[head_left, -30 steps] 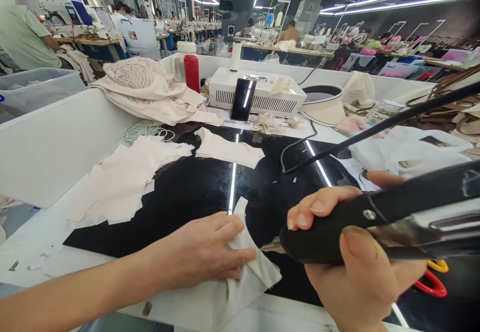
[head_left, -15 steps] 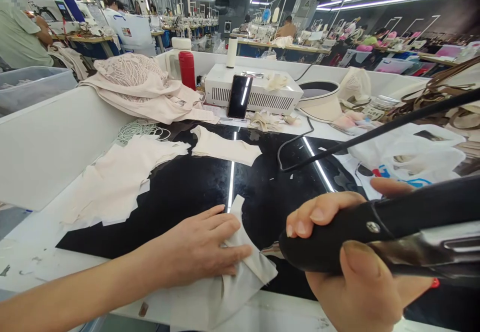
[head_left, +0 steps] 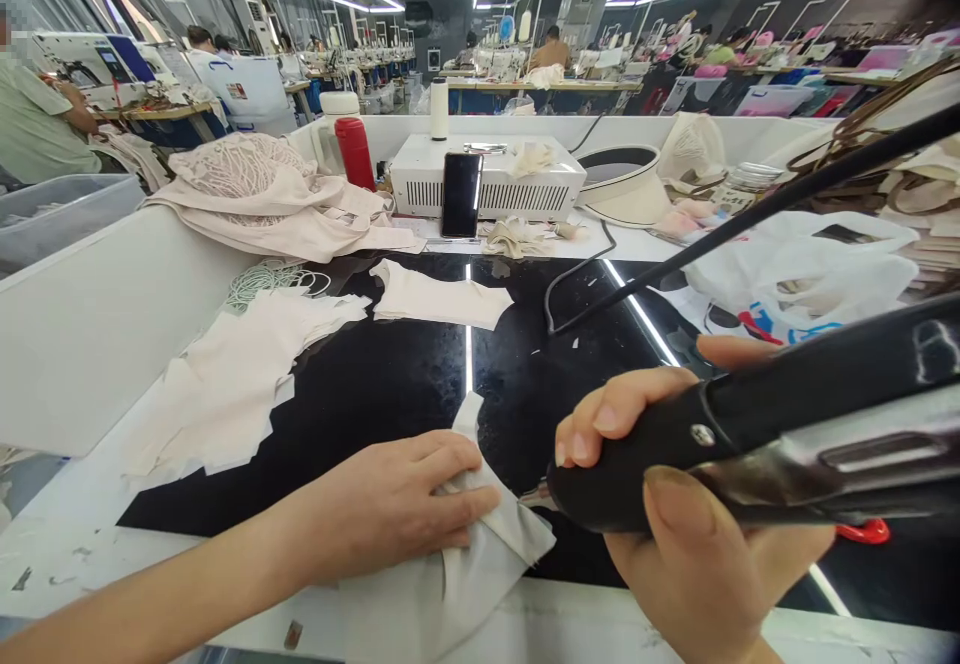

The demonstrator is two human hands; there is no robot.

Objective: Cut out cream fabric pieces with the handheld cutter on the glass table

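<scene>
My right hand (head_left: 697,534) is wrapped round a black corded hand tool (head_left: 795,394) with a metal lever along its side; its exact kind I cannot tell. The tool's shiny metal tip (head_left: 537,496) is close beside the right edge of an off-white fabric piece (head_left: 517,534). Pressing that fabric down with bent fingers is my left hand (head_left: 420,494), near the front edge of the black work surface (head_left: 390,394). Part of the fabric lies under my palm, and some drapes toward me over the white table edge.
Cut fabric pieces (head_left: 217,374) are heaped at left, with another small stack (head_left: 442,299) ahead. A phone (head_left: 460,194) leans on a white vented box (head_left: 525,169). A black cable (head_left: 750,234) crosses at right, above a plastic bag (head_left: 810,264). A red bottle (head_left: 352,152) stands behind.
My left fingers have drawn closer together on the fabric. My right hand and the tool have shifted slightly left in view. The camera view has also moved a little.
</scene>
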